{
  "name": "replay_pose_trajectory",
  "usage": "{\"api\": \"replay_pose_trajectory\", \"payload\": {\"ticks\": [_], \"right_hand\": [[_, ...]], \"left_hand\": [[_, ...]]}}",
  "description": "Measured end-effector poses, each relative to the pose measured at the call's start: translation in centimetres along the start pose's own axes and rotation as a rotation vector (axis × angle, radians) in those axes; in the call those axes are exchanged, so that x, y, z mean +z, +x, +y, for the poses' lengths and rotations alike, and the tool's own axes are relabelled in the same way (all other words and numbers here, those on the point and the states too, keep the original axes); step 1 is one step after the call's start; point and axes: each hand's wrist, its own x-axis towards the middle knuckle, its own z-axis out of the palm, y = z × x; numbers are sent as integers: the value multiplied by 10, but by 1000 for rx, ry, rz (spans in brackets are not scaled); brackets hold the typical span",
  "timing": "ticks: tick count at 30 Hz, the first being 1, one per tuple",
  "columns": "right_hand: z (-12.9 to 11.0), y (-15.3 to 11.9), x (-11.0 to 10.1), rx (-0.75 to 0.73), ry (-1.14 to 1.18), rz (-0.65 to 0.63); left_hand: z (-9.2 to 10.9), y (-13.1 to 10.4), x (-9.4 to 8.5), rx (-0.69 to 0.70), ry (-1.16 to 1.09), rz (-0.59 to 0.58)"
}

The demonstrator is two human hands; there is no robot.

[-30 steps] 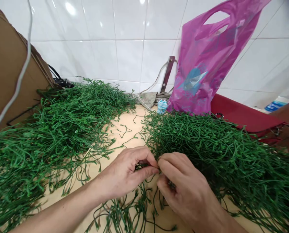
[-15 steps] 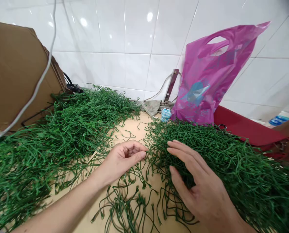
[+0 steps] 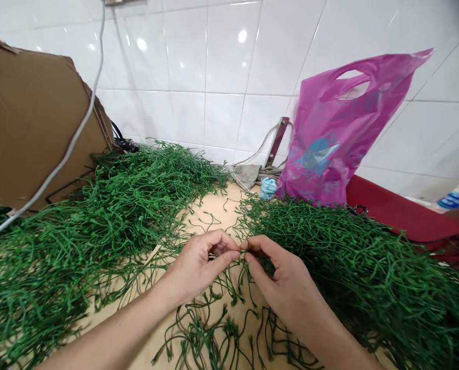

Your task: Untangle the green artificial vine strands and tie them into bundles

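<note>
My left hand (image 3: pixel 209 259) and my right hand (image 3: pixel 279 272) meet fingertip to fingertip over the middle of the tabletop. Between the pinched fingers of both is a thin green cord (image 3: pixel 243 252), mostly hidden by the fingertips. Below them lies a loose scatter of dark green cords (image 3: pixel 202 334) with knotted or frayed ends. A thick heap of the same cords (image 3: pixel 136 190) spreads to the left, and another heap (image 3: pixel 368 252) lies on the right, beside and behind my right hand.
At the left stands a cardboard box (image 3: pixel 32 118) with a white cable (image 3: pixel 69 151) hanging before it. A small clear cup of blue-and-white pieces (image 3: pixel 268 188), a purple plastic bag (image 3: pixel 329 139) and a red case (image 3: pixel 399 210) are along the tiled wall (image 3: pixel 179 61).
My right hand has moved left from above the right heap, and its spread fingers have closed in a pinch against my left fingertips. The view has shifted slightly.
</note>
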Motion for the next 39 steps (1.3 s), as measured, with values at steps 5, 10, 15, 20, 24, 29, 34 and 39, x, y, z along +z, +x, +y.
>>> {"api": "replay_pose_trajectory", "payload": {"ticks": [5,10,15,20,24,29,34,39], "right_hand": [[2,-5,8,-50,-225,-32],[7,-4,5,-212,-446,-84],[20,6,-31,-323,-608,-124],[29,12,-64,-315,-635,41],[14,7,-53,-312,-574,193],[1,-3,-8,21,0,-76],[5,0,8,152,238,-126],[4,7,-6,242,319,-178]], "left_hand": [[0,2,4,24,106,-24],[3,1,1,73,202,-62],[6,-1,-9,28,115,-92],[3,3,-13,-53,-90,19],[-1,4,-8,-82,-142,73],[-6,4,-3,-80,-187,31],[-6,1,-3,-25,-47,27],[1,-2,-2,-25,18,-24]]}}
